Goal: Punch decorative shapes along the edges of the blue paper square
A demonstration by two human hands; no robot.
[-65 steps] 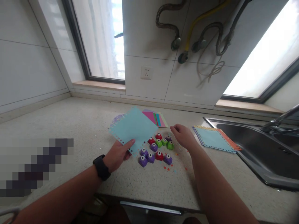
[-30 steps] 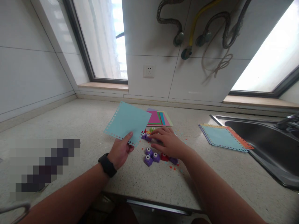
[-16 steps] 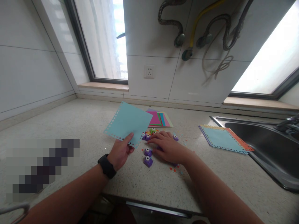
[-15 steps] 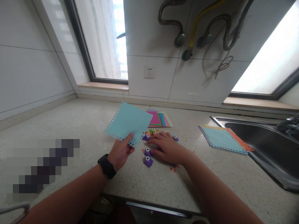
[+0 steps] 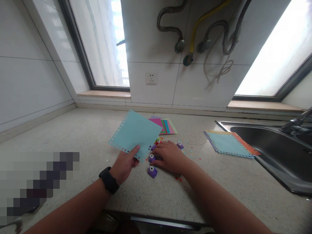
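My left hand pinches the near edge of a light blue sheet of paper, thumb on top. The sheet is tilted above the counter, with small cut-out shapes along its left and near edges. My right hand reaches over a group of small craft punches, its thumb and fingers closed about a purple craft punch. Nearer me stands another purple punch with a star on its white top. Beyond my right knuckles is one more purple punch. A red punch is partly hidden by the sheet and hand.
Coloured paper sheets lie behind the blue sheet. A stack of edge-punched sheets rests beside the metal sink on the right. Tiny paper bits are scattered on the speckled counter. Behind are a tiled wall and a socket.
My right hand has moved left and closed around a purple punch, which now sits farther from the nearest purple punch. My left hand still holds the blue sheet. The view has shifted slightly.
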